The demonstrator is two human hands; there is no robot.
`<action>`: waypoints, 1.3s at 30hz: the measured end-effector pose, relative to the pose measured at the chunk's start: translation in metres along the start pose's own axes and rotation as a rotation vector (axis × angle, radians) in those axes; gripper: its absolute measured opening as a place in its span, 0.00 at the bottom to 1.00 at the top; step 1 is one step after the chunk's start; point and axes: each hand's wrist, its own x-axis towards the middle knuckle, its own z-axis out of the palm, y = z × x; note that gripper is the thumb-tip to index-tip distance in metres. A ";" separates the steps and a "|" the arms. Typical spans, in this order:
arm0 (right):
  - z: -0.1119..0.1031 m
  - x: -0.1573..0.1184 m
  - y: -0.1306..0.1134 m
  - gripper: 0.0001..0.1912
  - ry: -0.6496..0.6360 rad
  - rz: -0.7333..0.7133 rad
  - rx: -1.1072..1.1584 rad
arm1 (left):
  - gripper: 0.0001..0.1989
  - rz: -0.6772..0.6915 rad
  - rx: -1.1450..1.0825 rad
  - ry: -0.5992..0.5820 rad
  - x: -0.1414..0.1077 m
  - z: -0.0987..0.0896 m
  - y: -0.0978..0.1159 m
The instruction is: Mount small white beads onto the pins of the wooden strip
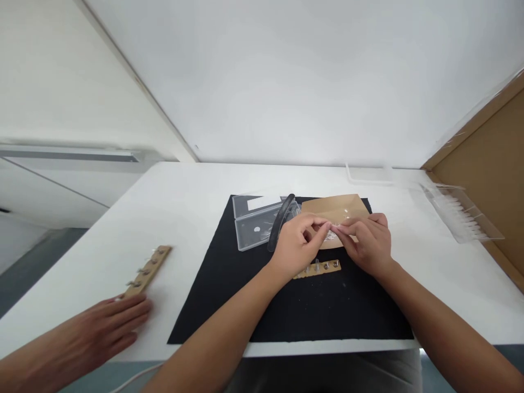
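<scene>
My left hand point(301, 237) and my right hand point(368, 240) meet fingertip to fingertip over the black mat point(311, 311). Thumb and forefinger of each are pinched together, and what lies between them is too small to make out. Beneath the fingers is a brown paper sheet point(327, 204) with small clear pieces on it. Closer to me lies a tan strip point(332, 267) bearing several small metal and clear parts; my left wrist covers its left end. Just left of my left hand a black curved piece point(281, 221) leans across an open clear plastic case point(249, 234).
At the left, another person's hand point(110, 325) touches a similar tan strip point(151, 266) on the white table point(196, 191). A clear rack-like tray point(458, 215) stands at the right beside a brown board point(487, 131). A white wall rises behind the table.
</scene>
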 end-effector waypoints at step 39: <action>-0.012 0.002 -0.010 0.08 -0.083 0.175 0.194 | 0.16 -0.241 -0.261 -0.053 -0.005 0.006 0.009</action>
